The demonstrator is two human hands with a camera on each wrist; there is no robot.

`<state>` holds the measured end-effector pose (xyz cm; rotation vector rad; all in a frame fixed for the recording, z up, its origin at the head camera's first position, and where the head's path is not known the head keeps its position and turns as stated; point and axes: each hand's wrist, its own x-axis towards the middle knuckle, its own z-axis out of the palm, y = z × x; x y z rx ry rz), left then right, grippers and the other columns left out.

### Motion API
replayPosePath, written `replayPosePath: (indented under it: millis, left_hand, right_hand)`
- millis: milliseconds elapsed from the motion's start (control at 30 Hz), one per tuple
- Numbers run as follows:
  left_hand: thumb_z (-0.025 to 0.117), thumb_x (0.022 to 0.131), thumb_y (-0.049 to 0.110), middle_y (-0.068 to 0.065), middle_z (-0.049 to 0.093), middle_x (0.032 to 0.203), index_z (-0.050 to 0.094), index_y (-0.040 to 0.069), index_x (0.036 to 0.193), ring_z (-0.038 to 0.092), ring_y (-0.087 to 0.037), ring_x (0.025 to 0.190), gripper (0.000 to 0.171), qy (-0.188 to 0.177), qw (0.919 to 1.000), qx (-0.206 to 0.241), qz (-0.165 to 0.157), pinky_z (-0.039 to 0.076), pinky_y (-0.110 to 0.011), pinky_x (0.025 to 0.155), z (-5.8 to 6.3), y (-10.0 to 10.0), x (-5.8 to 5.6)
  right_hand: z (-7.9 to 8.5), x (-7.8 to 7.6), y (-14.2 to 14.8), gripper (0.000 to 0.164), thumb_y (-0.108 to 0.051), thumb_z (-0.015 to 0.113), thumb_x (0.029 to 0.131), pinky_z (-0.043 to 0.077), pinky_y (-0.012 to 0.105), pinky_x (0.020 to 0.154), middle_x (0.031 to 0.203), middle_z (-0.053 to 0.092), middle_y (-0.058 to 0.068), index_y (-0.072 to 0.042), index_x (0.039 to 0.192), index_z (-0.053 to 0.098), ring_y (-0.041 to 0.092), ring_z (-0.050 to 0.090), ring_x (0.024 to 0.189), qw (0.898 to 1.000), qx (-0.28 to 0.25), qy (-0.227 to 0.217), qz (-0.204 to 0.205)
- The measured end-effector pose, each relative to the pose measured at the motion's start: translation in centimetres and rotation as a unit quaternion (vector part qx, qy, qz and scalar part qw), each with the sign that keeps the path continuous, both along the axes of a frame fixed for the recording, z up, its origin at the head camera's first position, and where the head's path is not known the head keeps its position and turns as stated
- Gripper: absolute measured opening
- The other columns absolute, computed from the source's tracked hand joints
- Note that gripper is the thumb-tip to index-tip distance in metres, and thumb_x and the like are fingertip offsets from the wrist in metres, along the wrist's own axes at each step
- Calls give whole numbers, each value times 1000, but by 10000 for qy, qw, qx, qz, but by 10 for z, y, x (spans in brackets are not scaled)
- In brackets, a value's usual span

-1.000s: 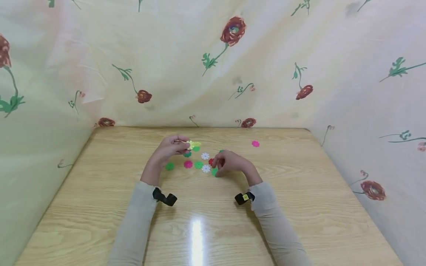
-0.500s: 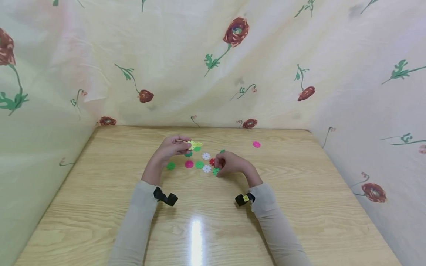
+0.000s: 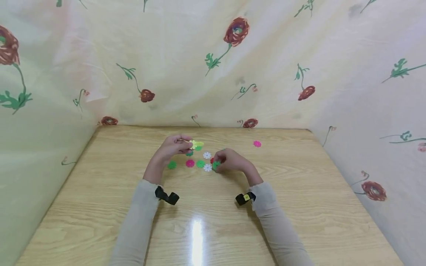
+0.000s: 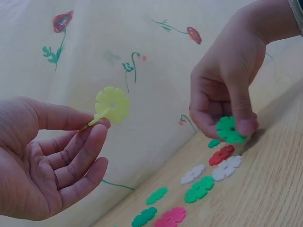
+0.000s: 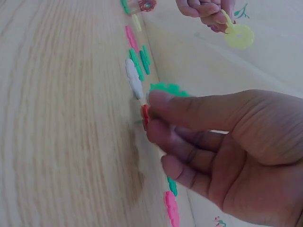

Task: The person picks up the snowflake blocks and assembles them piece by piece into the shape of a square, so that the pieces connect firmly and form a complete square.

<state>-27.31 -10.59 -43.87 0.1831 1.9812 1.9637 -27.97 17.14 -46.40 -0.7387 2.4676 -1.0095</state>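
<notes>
Up off the desk (image 3: pixel 173 225) comes a green disc (image 3: pixel 216 165), pinched in the right hand (image 3: pixel 229 161); the left hand (image 3: pixel 172 148) pinches yellow pieces (image 4: pixel 113 101), so both are loaded.

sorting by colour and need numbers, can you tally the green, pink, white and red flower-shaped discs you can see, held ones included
Green flower-shaped discs: 6, one of them held
Pink flower-shaped discs: 2
White flower-shaped discs: 2
Red flower-shaped disc: 1
Total: 11

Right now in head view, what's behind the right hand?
Partly showing behind the right hand: a red flower piece and the edge of a green flower piece. Covered: the rest of both, and the tabletop directly behind the hand.
</notes>
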Motion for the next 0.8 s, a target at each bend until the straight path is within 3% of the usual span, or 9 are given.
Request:
replayPosePath:
  millis: [200,367,433,633,800]
  left_hand:
    - [66,99,13,7,73,81,60,-2,127,73,-15,84,32,-18,10000,-70,-58,46,-55,109,-4,3,-2]
    - [66,100,13,7,73,82,60,-2,127,73,-16,86,32,8,9999,-60,-106,47,-55,108,-4,4,-2]
    - [65,100,13,7,73,82,60,-2,128,73,-16,86,32,26,9999,-69,-103,47,-55,109,-3,4,-2]
    - [66,100,12,6,73,81,60,-1,128,73,-19,87,32,-11,10000,-34,-26,45,-56,110,-2,6,0]
    - [66,100,14,6,72,82,60,-1,130,73,-18,87,33,40,10000,-55,-9,46,-55,109,-3,8,1]
  right_hand:
    - [3,-1,-2,23,-6,77,89,56,32,71,92,71,11,-3,112,72,16,64,79,9948,-846,184,-528]
    - [9,-1,-5,29,-9,72,95,59,52,77,94,71,18,-2,122,69,21,67,77,9834,-1557,299,-884]
    - [13,1,-7,30,-12,70,97,59,55,78,96,72,20,-3,126,69,20,67,76,9783,-1790,335,-992]
    - [22,5,-10,35,-13,67,99,61,42,74,97,73,20,-5,133,66,12,66,72,9635,-2327,322,-1280]
    - [23,7,-14,33,-8,67,98,62,40,73,94,74,18,0,129,62,10,67,68,9504,-2759,110,-1430]
